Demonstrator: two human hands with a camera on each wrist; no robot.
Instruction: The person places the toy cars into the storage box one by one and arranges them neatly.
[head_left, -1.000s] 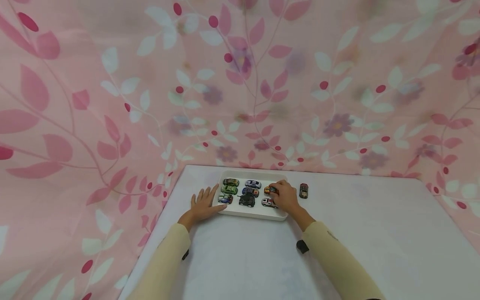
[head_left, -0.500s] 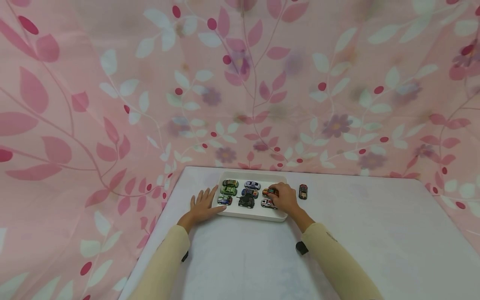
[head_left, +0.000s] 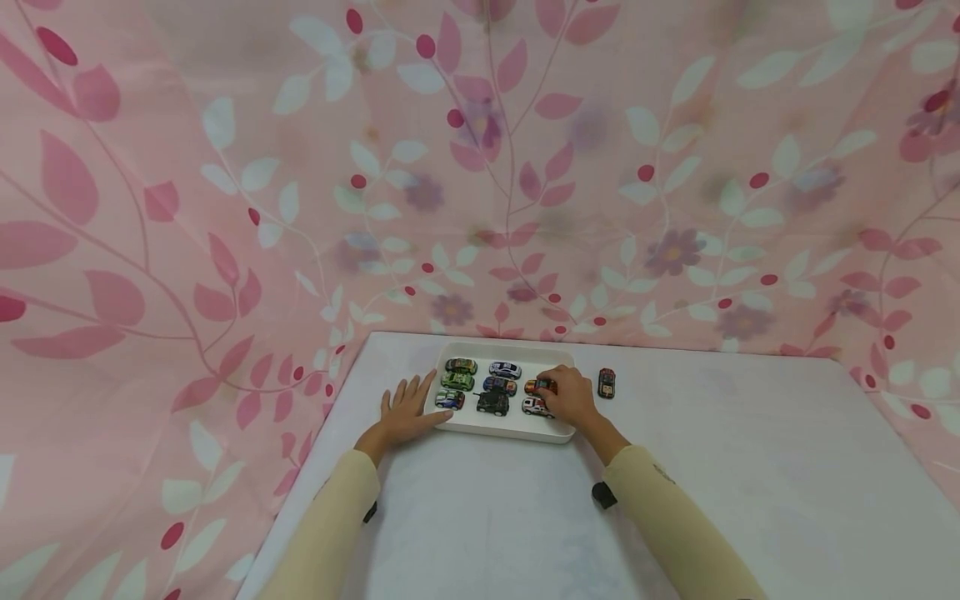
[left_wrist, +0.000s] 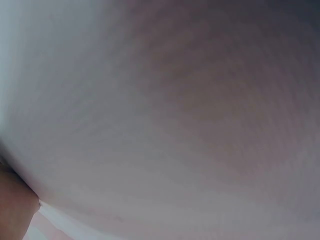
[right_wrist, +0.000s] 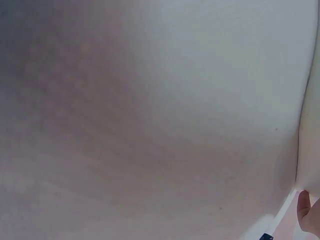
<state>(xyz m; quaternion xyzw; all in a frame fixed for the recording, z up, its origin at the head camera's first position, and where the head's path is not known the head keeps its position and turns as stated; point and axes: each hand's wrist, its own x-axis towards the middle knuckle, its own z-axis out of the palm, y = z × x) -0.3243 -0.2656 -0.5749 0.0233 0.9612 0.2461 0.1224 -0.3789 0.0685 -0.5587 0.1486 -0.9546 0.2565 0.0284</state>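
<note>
In the head view a white tray [head_left: 502,428] holds several small toy cars in rows. My right hand [head_left: 572,397] reaches over its right side and pinches an orange toy car [head_left: 534,386], partly hidden by the fingers. Just below that car sits a white-and-red toy car [head_left: 536,407]. My left hand [head_left: 405,414] lies with fingers spread at the tray's left edge, thumb on the rim by a blue-white-green toy car [head_left: 450,400]. A black toy tank [head_left: 492,403] stands at the front of the middle row. The left wrist view shows mostly blurred cloth.
A dark red-and-black toy car [head_left: 607,383] lies on the white table [head_left: 735,467], right of the tray. In the tray are also green toy cars [head_left: 457,381], a white-and-blue car [head_left: 506,369] and a dark blue one [head_left: 499,386]. Behind hangs a pink floral cloth [head_left: 480,208].
The orange car has shifted slightly in the right fingers, seated a little lower in the tray. My left hand stays at the tray's edge.
</note>
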